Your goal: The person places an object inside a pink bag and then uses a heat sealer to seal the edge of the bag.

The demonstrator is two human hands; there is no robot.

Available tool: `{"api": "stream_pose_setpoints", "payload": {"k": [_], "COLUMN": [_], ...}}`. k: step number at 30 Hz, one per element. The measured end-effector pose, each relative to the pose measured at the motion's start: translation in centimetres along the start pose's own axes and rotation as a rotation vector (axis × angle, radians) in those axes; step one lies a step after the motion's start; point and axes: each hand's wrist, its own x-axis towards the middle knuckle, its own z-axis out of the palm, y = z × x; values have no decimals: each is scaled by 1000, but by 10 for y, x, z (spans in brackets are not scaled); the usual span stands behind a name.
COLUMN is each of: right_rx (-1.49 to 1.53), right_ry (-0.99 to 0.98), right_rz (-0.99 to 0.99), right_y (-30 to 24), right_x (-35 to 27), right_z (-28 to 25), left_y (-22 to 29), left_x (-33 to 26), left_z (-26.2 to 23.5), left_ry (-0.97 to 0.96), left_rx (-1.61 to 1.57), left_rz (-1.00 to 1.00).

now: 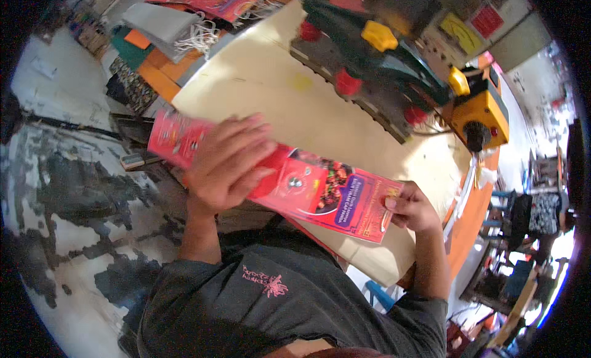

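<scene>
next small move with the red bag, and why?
Probably slide the left hand along the red bag toward the right hand, pressing it flat. The left palm lies spread on the bag's left part, the right hand pinches its far end, and the bag lies over the tan table edge.

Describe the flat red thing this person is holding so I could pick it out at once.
Start at the big pale worktable with the yellow and green machine at its far right. At the table's near edge lies a long, flat pink-red printed bag, the left hand pressing on it and the right hand pinching its end. Unlike the stacked red bags beyond, it has a dark food picture.
</scene>
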Motion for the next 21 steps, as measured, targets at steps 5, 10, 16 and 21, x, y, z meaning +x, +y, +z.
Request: {"api": "stream_pose_setpoints", "payload": {"k": [5, 10, 16, 21], "right_rx": [61, 73, -123, -420], "right_ry": [7, 28, 10, -69], "right_rz": [-178, -236, -182, -84], "right_y": [13, 9, 10, 3], "right_x": [7, 10, 6, 8], "right_z": [-1, 10, 21, 36], "left_y": [-31, -65, -35, -42], "left_x": [-40, -64, -19, -18], "left_z": [-20, 10, 20, 8], "left_ry": [608, 973, 905, 846], "left_rx": [242, -378, -1228, -1051], "left_rz": [-181, -661, -1019, -1003]}}
